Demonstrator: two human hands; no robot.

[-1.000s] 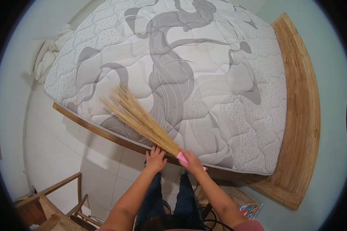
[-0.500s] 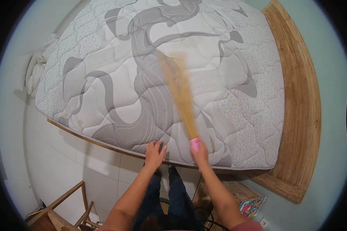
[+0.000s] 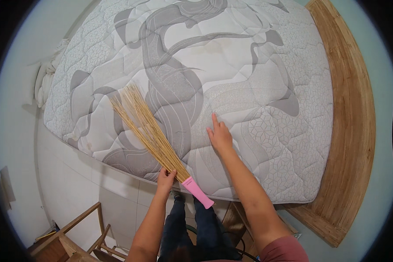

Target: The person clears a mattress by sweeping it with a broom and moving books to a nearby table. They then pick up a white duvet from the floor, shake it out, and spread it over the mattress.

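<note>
A stick bed broom point(image 3: 150, 131) with a pink plastic handle point(image 3: 198, 193) lies slanted over the near part of the patterned mattress point(image 3: 288, 144). My left hand point(image 3: 165, 180) is closed on its thin yellow sticks just above the handle. Spread tips of the sticks point to the far left, while the handle end sticks out past the mattress's near edge. Farther in, my right hand point(image 3: 221, 136) has its index finger stretched out over the grey and white fabric and holds nothing. Whether that fingertip touches the mattress I cannot tell.
Along the right side runs a wooden headboard point(image 3: 349, 109) against the wall. A wooden chair point(image 3: 81, 231) stands at the lower left on the tiled floor point(image 3: 118, 192). Crumpled white cloth point(image 3: 43, 83) is beyond the mattress's left side. Dark cables hang near my legs.
The broom has passed from my right hand to my left and swung leftward. My right hand has let go of its handle and reached farther over the mattress with a finger out.
</note>
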